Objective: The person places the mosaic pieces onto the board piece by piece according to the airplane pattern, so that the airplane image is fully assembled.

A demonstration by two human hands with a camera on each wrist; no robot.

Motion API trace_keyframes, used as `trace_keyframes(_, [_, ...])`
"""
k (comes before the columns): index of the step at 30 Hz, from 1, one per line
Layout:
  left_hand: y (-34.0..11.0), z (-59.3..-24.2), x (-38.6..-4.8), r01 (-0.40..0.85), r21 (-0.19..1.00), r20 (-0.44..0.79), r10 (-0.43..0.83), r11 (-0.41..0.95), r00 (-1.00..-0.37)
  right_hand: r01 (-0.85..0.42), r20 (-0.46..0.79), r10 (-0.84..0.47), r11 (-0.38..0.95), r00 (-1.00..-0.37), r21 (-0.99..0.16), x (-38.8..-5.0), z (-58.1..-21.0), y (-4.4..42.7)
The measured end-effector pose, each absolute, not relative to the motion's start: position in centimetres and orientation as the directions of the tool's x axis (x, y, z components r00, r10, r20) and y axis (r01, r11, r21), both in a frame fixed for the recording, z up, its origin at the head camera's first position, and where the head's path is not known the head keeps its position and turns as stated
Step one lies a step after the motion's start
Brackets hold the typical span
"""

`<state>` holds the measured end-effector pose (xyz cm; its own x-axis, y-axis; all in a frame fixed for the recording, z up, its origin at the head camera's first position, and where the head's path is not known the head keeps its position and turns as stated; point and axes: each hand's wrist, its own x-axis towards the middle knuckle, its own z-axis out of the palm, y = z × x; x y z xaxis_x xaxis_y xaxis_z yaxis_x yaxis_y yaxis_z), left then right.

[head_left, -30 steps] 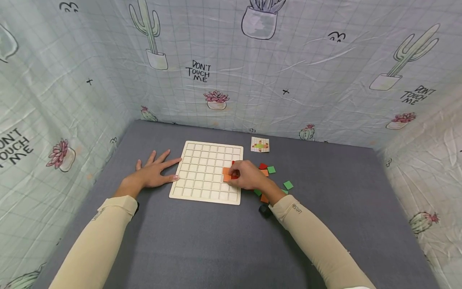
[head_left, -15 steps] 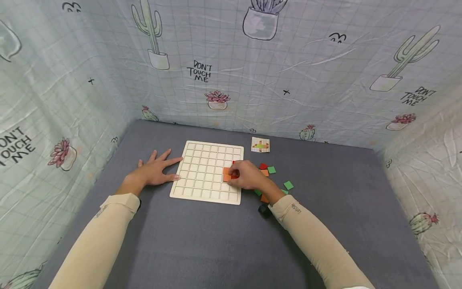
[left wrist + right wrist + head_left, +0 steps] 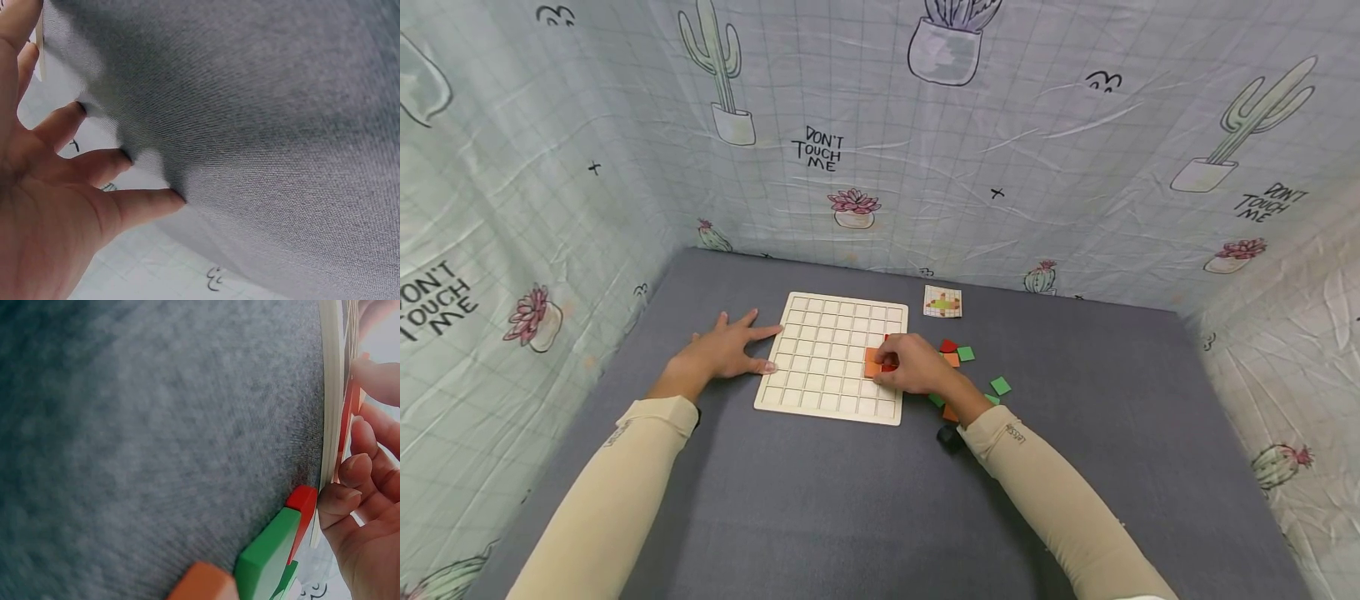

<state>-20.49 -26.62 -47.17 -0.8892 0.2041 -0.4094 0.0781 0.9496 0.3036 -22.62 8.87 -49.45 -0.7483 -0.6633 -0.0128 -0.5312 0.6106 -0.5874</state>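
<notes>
The person's right hand (image 3: 912, 367) is bent over the near-right part of the pale gridded board (image 3: 812, 354), its thumb and index fingertips brought in beside an orange piece (image 3: 872, 363). Red pieces (image 3: 345, 425) lie on the board partly under those fingers. Whether thumb and finger actually pinch a piece or only press on it I cannot tell, as the hand covers much of that spot from above.

From the head, most of the board spreads out to the left of this grip. The left hand (image 3: 718, 352) is at its far side — fingers spread, thumb and index tips at the board's left edge. The left wrist view adds what the head view cannot settle: the other three fingertips touch the dark cloth (image 3: 281, 125), and the board is just a sliver beside the upper fingers.

The right wrist view shows the board edge-on, the red a thin strip between the wood and the curled fingers. It also shows the thickness of the loose red, green and orange pieces (image 3: 265, 556) near the hand. Only the head view gives their full scatter to the right of the grip, some partly behind the wrist — and a small patterned card (image 3: 942, 302) beyond the hand, past the board's far-right corner. Nearer than the grip, a black device (image 3: 950, 438) shows at the right sleeve's cuff (image 3: 992, 429).
</notes>
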Motion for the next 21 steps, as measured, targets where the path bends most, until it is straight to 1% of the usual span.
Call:
trace_keyframes(14, [-26.47, -47.11, -20.4, 0.073, 0.302, -0.39, 0.193, 0.951, -0.9, -0.541, -0.011, -0.672, 0.604, -0.74, -0.585, -22.61, -49.41, 8.81])
trace_keyframes(21, [-26.49, -47.12, -20.25, 0.077, 0.308, -0.386, 0.198, 0.948, -0.901, -0.526, -0.021, -0.664, 0.611, -0.748, -0.591, -22.55, -49.45, 8.76])
